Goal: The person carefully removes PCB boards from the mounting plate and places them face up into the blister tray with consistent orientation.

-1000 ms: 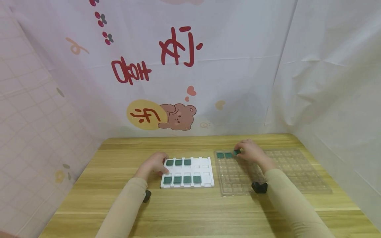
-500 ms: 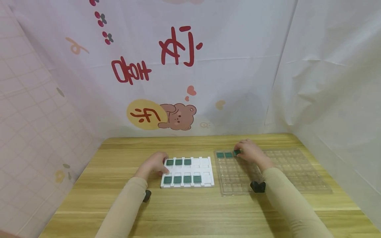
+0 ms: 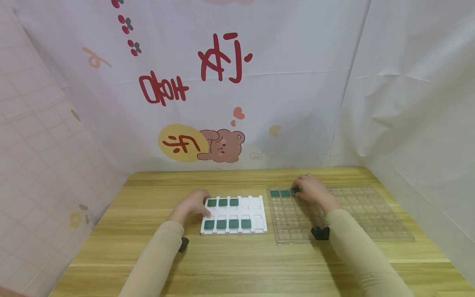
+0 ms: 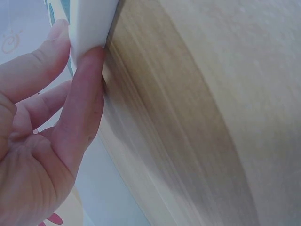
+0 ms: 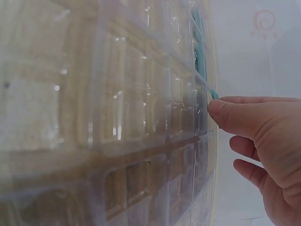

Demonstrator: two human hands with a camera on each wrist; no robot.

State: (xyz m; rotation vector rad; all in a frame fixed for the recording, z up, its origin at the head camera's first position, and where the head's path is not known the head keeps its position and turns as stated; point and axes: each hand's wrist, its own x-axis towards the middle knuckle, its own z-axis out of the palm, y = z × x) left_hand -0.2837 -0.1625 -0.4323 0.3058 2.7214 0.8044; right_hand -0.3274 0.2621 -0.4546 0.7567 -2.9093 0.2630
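Note:
My left hand [image 3: 193, 203] grips the left end of a white slotted tray [image 3: 256, 211]. In the left wrist view, thumb and fingers close on the edge of this white tray [image 4: 91, 26]. Small square green chips fill several of its slots, three in the back row and several in the front row. My right hand [image 3: 311, 189] pinches a green chip [image 3: 295, 191] at the back row of a clear plastic tray [image 3: 283, 214]. The right wrist view has this chip [image 5: 214, 94] tilted between thumb and forefinger, right at a pocket's edge. Two chips [image 3: 280, 193] lie in pockets to its left.
Another section of clear pocketed plastic [image 3: 371, 214] extends right, partly under the right forearm. Both trays lie on a wooden table [image 3: 237, 264]. White printed cloth [image 3: 304, 95] stands behind and at both sides. A black wrist device [image 3: 320, 233] hangs over the clear tray.
The right wrist and forearm have shifted slightly left; the fingers and pinched chip stay almost in place. The left hand and white tray have not moved.

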